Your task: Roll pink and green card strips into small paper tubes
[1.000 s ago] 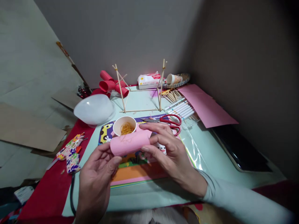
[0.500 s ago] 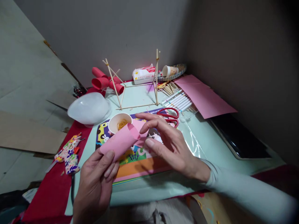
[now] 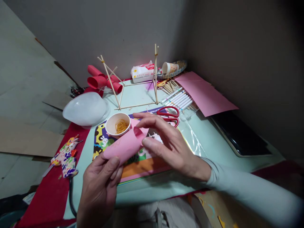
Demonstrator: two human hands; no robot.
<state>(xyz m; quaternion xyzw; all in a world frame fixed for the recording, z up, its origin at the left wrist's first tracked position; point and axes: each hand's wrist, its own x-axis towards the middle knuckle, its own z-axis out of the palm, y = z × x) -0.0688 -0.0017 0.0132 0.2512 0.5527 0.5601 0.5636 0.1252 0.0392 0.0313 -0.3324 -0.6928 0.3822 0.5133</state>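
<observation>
My left hand (image 3: 101,183) is closed around the lower end of a rolled pink paper tube (image 3: 124,145), thumb on top. The tube tilts up to the right, and its open end faces my right hand (image 3: 172,150). That hand has its fingers apart, with the thumb at the tube's rim and the fingertips just above it; firm contact is hard to make out. Behind the tube stands a white paper cup (image 3: 108,125) holding rubber bands (image 3: 121,126). Below lies a colourful cartoon-printed sheet (image 3: 142,167). Red-handled scissors (image 3: 177,111) rest beyond my right hand.
A stick frame (image 3: 110,79) stands at the back beside red paper tubes (image 3: 97,82). A white balloon (image 3: 85,109) lies left. Markers (image 3: 179,100), pink paper (image 3: 206,93) and a black tablet (image 3: 239,134) are on the right. A tissue pack (image 3: 142,74) sits near the wall.
My right hand has come closer to the tube, its thumb now at the open rim. The tube's open end shows slightly wider. The whole view has shifted a little.
</observation>
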